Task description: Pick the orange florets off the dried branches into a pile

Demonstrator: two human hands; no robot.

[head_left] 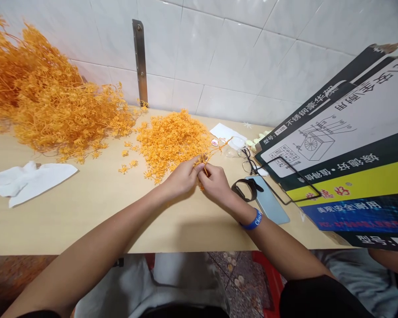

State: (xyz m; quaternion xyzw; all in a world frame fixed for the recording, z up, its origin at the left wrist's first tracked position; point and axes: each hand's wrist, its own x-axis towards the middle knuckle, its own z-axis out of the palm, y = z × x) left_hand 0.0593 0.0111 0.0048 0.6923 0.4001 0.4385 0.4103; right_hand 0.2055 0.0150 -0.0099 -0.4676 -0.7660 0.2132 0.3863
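Note:
Both hands meet near the middle of the table, pinching a thin orange dried-flower stem (pixel 215 152) whose bare branches stick out to the upper right. My left hand (pixel 182 176) is closed on the stem from the left. Fingers of my right hand (pixel 215 181) press together on it close to the left fingertips, and partly hide the lower part. Just behind my left hand lies a heap of loose orange flower heads (pixel 174 141). A much larger bunch of orange dried flowers (pixel 53 97) spreads over the table's left side.
A cardboard box panel (pixel 338 145) stands along the right. Near my right hand lie a black watch (pixel 245 190), a light blue phone (pixel 270 203) and eyeglasses (pixel 248 161). White tissue (pixel 29 179) lies at the left. A tiled wall (pixel 199 48) with a metal bracket (pixel 140 62) closes the back.

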